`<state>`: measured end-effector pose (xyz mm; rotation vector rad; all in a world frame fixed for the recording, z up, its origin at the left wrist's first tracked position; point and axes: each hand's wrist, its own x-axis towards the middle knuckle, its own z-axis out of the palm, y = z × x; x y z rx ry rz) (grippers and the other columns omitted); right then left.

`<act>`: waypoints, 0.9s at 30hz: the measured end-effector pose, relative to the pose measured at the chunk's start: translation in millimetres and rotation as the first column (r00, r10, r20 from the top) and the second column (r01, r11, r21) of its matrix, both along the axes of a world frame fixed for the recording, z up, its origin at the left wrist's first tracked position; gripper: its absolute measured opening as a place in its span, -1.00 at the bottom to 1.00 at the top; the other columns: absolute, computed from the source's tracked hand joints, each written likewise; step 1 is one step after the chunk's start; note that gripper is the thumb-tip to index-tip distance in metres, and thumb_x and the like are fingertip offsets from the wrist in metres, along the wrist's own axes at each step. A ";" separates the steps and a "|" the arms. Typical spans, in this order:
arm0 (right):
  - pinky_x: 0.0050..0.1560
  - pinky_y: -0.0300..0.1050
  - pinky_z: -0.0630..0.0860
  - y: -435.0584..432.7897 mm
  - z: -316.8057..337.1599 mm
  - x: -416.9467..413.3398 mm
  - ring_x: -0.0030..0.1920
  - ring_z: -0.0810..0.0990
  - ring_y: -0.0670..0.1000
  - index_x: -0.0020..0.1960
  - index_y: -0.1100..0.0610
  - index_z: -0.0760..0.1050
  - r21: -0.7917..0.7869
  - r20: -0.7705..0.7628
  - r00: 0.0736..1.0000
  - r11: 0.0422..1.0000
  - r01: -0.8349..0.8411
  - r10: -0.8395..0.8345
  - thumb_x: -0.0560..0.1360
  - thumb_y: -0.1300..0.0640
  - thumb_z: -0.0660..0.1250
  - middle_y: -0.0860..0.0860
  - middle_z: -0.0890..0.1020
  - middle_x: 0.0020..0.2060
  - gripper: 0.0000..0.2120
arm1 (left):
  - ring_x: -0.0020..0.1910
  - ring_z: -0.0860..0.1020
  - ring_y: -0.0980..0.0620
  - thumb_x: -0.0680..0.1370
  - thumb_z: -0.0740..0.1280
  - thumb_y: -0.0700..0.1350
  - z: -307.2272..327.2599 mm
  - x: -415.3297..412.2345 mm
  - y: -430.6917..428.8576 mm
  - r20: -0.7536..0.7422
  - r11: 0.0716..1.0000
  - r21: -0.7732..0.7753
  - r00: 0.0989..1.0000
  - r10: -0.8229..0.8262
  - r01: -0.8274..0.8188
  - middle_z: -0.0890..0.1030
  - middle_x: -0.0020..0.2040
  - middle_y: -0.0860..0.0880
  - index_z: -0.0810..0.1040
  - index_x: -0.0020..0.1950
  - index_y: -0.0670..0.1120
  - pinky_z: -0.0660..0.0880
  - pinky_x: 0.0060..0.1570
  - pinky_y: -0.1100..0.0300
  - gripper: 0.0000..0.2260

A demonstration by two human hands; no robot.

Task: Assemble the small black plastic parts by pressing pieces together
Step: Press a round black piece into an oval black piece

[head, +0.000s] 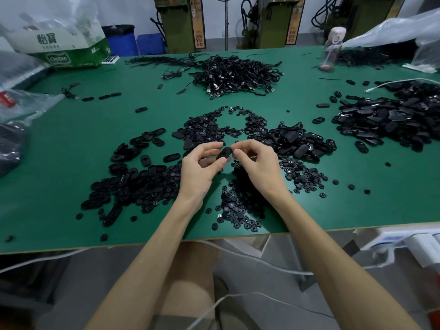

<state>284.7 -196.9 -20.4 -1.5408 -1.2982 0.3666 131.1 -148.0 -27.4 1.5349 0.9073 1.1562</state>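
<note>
While your left hand and right hand pinch the oval black part above the table — both grips narrow — treat it as light, stiff, apparently slick; hold its edges.

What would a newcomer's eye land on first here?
The left hand and right hand pinch one black oval part between them over the green table. Around them lie heaps of small black discs; a tangle of black cables sits at the far centre and a mound of oval shells at the right.
</note>
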 end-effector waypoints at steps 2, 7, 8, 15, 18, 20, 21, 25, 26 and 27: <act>0.00 -0.20 0.53 0.0 0.3 0.1 -0.08 0.63 -0.06 0.12 0.08 0.69 -0.002 -0.008 1.000 1.000 -0.019 0.019 0.62 0.17 0.40 -0.07 0.69 -0.15 -0.88 | -0.07 0.65 0.28 0.52 0.52 -0.28 0.8 0.5 -1.1 -0.018 1.000 0.002 1.000 -0.019 0.019 0.66 0.07 0.04 0.66 0.25 -0.02 0.54 -0.05 0.40 -0.66; -0.06 -0.34 0.49 1.2 -0.9 -0.3 -0.10 0.63 -0.15 0.06 0.07 0.70 0.010 -0.022 0.997 0.998 -0.068 0.068 0.57 0.21 0.44 -0.13 0.70 -0.16 -0.89 | -0.17 0.64 0.33 0.49 0.54 -0.28 -0.3 2.1 -1.5 -0.053 0.999 0.009 0.998 -0.044 0.044 0.57 -0.07 0.09 0.68 0.25 0.00 0.53 -0.12 0.44 -0.63; -0.06 -0.37 0.48 1.5 -0.9 -0.4 -0.09 0.65 -0.16 0.06 0.09 0.70 0.014 -0.033 0.996 0.997 -0.079 0.079 0.57 0.22 0.45 -0.10 0.72 -0.13 -0.89 | -0.19 0.63 0.31 0.48 0.55 -0.28 -0.3 2.3 -1.7 -0.053 0.999 0.014 0.998 -0.038 0.039 0.56 -0.12 0.10 0.69 0.24 -0.02 0.54 -0.10 0.41 -0.65; -0.02 -0.33 0.52 1.5 -2.6 1.3 -0.12 0.65 -0.17 0.01 0.10 0.69 0.057 -0.060 0.995 0.995 -0.081 0.085 0.54 0.20 0.49 -0.12 0.72 -0.17 -0.94 | -0.13 0.75 -0.08 0.54 0.47 -0.34 -1.3 1.4 0.1 0.055 0.997 -0.071 0.998 -0.014 0.017 0.64 0.01 -0.30 0.67 0.23 -0.14 0.64 -0.23 0.19 -0.72; -0.02 -0.34 0.52 1.8 -2.9 1.3 -0.10 0.65 -0.17 0.02 0.09 0.70 0.055 -0.042 0.996 0.995 -0.079 0.082 0.54 0.20 0.49 -0.12 0.72 -0.14 -0.93 | -0.13 0.74 -0.05 0.53 0.50 -0.30 -3.2 1.6 0.7 0.047 0.996 -0.073 0.998 0.047 -0.044 0.71 -0.02 -0.16 0.67 0.17 -0.14 0.60 -0.25 0.22 -0.77; -0.03 -0.34 0.51 2.1 -2.7 1.5 -0.09 0.65 -0.15 0.02 0.09 0.70 0.054 -0.034 0.996 0.995 -0.080 0.082 0.54 0.19 0.49 -0.12 0.72 -0.14 -0.92 | -0.12 0.72 -0.02 0.53 0.51 -0.27 -4.7 1.1 1.8 0.036 0.996 -0.067 0.997 0.069 -0.067 0.75 -0.08 -0.05 0.70 0.12 -0.12 0.58 -0.24 0.24 -0.81; -0.05 -0.36 0.49 2.2 -2.8 1.3 -0.10 0.64 -0.16 0.02 0.08 0.70 0.052 -0.028 0.996 0.996 -0.079 0.081 0.53 0.20 0.49 -0.12 0.72 -0.14 -0.92 | -0.13 0.71 0.01 0.53 0.51 -0.26 -5.0 1.0 2.1 0.025 0.996 -0.059 0.997 0.070 -0.068 0.75 -0.10 -0.02 0.71 0.12 -0.11 0.56 -0.24 0.26 -0.82; -0.07 -0.42 0.45 2.6 -3.8 -2.5 -0.10 0.65 -0.17 0.02 0.09 0.67 0.041 0.026 0.997 0.997 -0.072 0.071 0.52 0.22 0.51 -0.12 0.71 -0.16 -0.90 | -0.23 0.64 0.15 0.56 0.49 -0.22 -5.2 1.2 2.4 -0.016 0.997 -0.028 0.997 0.075 -0.075 0.75 -0.10 -0.01 0.74 0.16 -0.06 0.52 -0.26 0.30 -0.80; -0.06 -0.43 0.45 2.7 -3.9 -3.1 -0.10 0.65 -0.16 0.01 0.09 0.66 0.037 0.042 0.997 0.997 -0.067 0.065 0.52 0.22 0.51 -0.12 0.70 -0.17 -0.90 | -0.23 0.64 0.16 0.57 0.47 -0.24 -5.1 1.9 2.5 -0.031 0.997 -0.022 0.997 0.069 -0.070 0.75 -0.04 -0.02 0.73 0.18 -0.05 0.53 -0.24 0.31 -0.79; -0.04 -0.42 0.46 2.9 -3.8 -3.3 -0.10 0.65 -0.16 0.00 0.10 0.67 0.033 0.053 0.997 0.998 -0.060 0.058 0.52 0.22 0.51 -0.12 0.70 -0.17 -0.91 | -0.19 0.66 0.16 0.59 0.44 -0.27 -4.8 2.8 2.6 -0.043 0.998 -0.016 0.998 0.056 -0.057 0.72 0.06 -0.04 0.71 0.21 -0.06 0.55 -0.20 0.32 -0.76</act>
